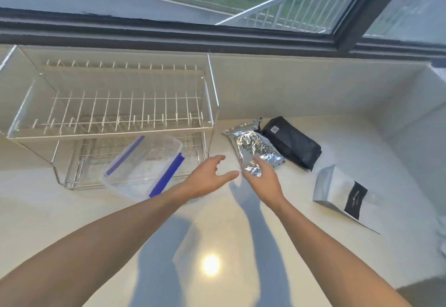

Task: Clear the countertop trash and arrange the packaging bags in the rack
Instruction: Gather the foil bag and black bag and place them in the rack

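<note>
A crinkled silver foil bag (251,146) lies flat on the white countertop, right of the wire rack (111,113). My right hand (264,179) grips its near end with thumb and fingers. My left hand (210,176) hovers open just left of that bag, fingers spread, holding nothing. A black bag (293,145) lies beside the silver one, touching its right side. Farther right rests a white pouch with a black label (347,195). The rack's upper tier is empty.
A clear plastic container with blue clips (144,167) sits tilted on the rack's lower tier, jutting out toward me. A dark-framed window (217,34) runs behind the counter. The counter wall turns at the far right (410,104).
</note>
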